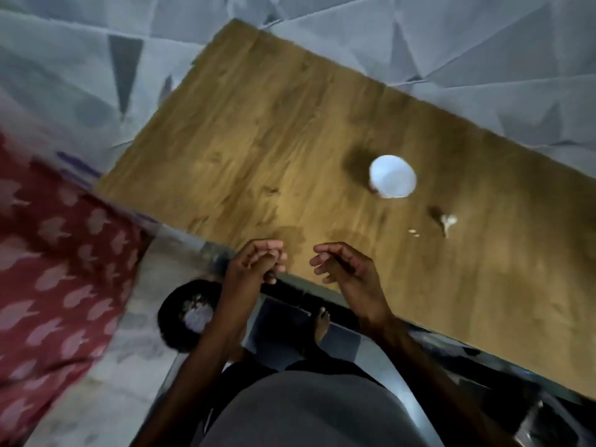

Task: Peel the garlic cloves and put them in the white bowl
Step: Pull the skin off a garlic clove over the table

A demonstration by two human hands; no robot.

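Nearest, below the counter's edge, a bare foot (322,325) stands on the floor; to its left sits a black round container (172,306) with pale matter inside, too blurred to name; a red patterned cloth (58,253) fills the left side. The left hand (254,264) hangs right at the near edge of the wooden counter (258,140), its fingers (272,253) curled in against the thumb; I cannot tell whether they pinch anything. The right hand (346,269) hovers just inside that edge, fingers loosely spread and bent, holding nothing; a small gap parts the two hands. Ahead of them the counter runs bare and wide up to its far-left corner. To the right, a few pale scraps (413,233) lie near a whitish garlic piece (447,221), smeared by blur, resting on the wood; beyond it, apart, stands the white bowl (392,175), round, its inside showing plain white. The far edge meets a grey wall (451,43) with angular facets.
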